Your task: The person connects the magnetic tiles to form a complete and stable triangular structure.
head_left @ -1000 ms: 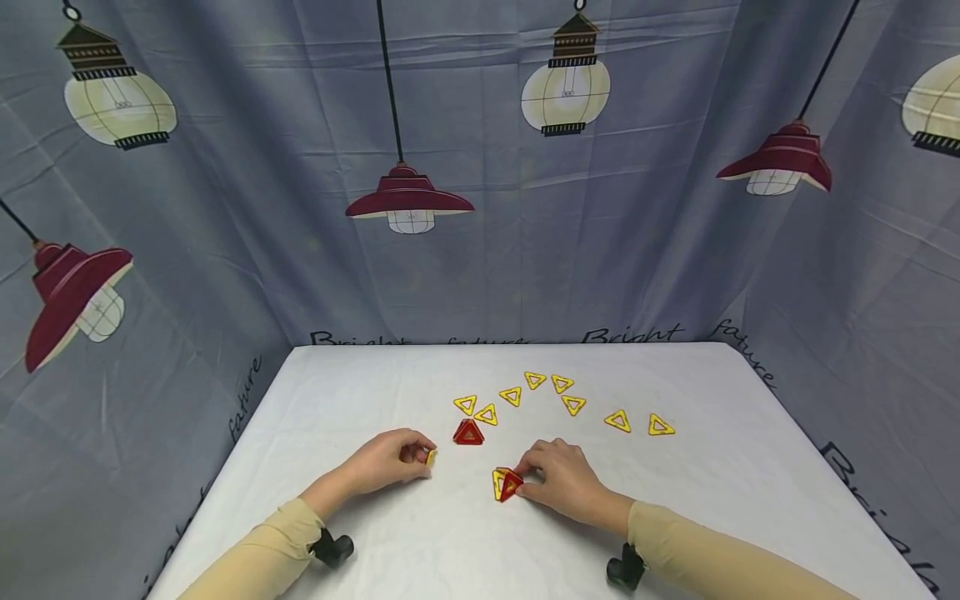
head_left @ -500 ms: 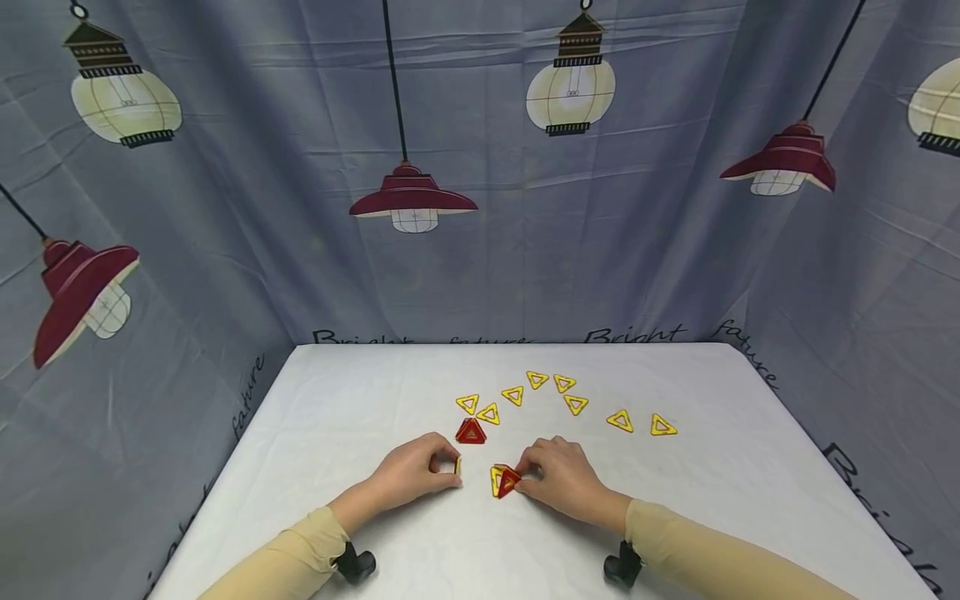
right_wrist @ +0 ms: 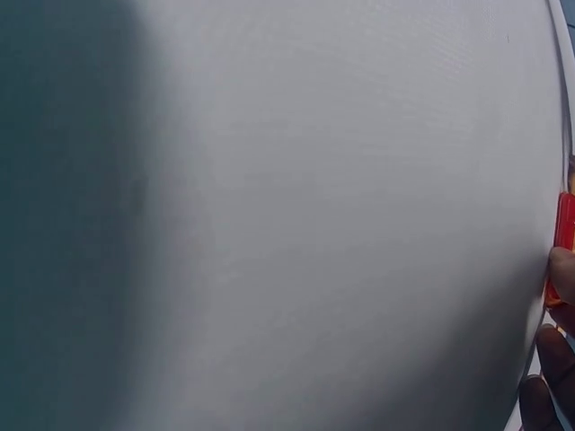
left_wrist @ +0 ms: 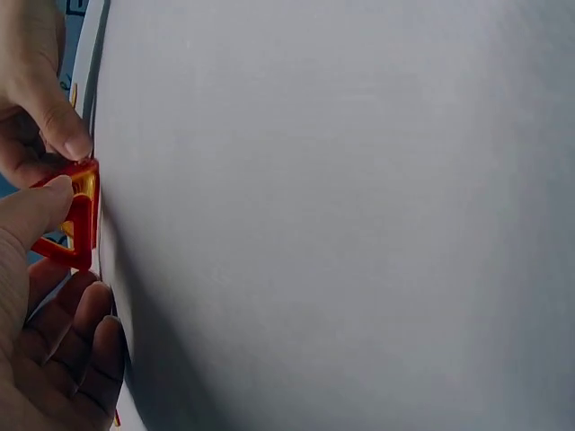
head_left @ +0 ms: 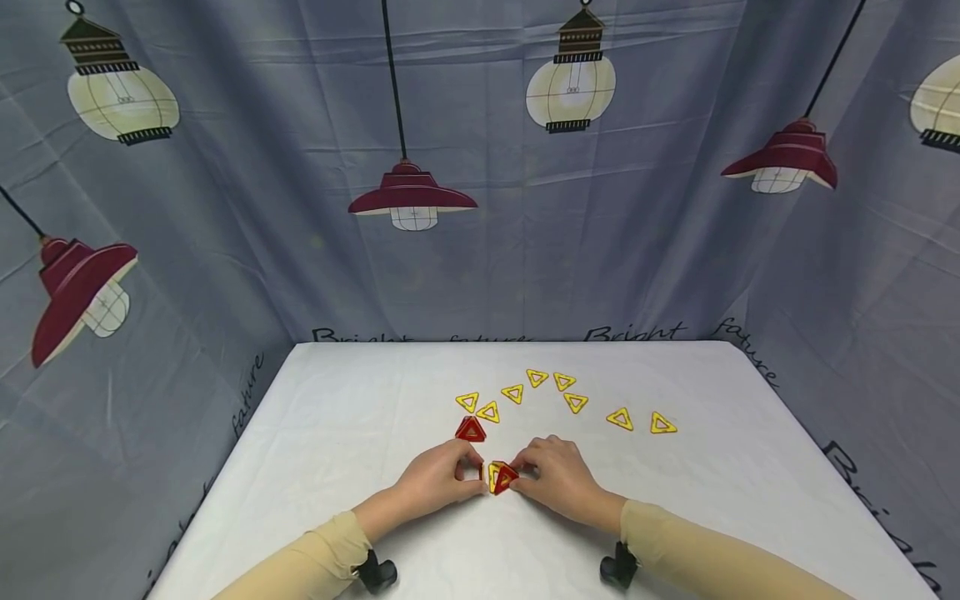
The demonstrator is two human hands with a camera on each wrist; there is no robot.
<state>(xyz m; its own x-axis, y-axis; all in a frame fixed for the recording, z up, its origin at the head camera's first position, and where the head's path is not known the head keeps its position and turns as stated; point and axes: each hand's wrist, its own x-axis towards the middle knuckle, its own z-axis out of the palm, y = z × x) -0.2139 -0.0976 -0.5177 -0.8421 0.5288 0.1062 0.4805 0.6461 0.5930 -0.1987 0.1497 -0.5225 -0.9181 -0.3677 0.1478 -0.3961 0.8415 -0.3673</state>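
Toward the front middle of the table, my left hand [head_left: 444, 477] pinches a thin triangular tile [head_left: 481, 472], seen edge-on in the head view. Close to its right, thumb and fingers of my right hand [head_left: 561, 477] grip the side of a small red and yellow piece [head_left: 505, 478] made of triangular tiles. In the left wrist view, a red triangular frame [left_wrist: 83, 235] shows under the left thumb, overlapping yellow parts. Only a red edge [right_wrist: 564, 220] and some fingertips show at the right wrist view's border. Behind the left hand stands a red pyramid-like piece [head_left: 470, 430].
Several loose yellow triangular tiles [head_left: 575, 403] lie scattered across the back middle and right of the white table [head_left: 360, 392]. A grey-blue curtain [head_left: 480, 283] printed with lamps surrounds the table. Each wrist wears a small black camera [head_left: 377, 573].
My left hand has moved right with its tile, from well apart to right beside the red and yellow piece. The right hand keeps its grip and has shifted only slightly.
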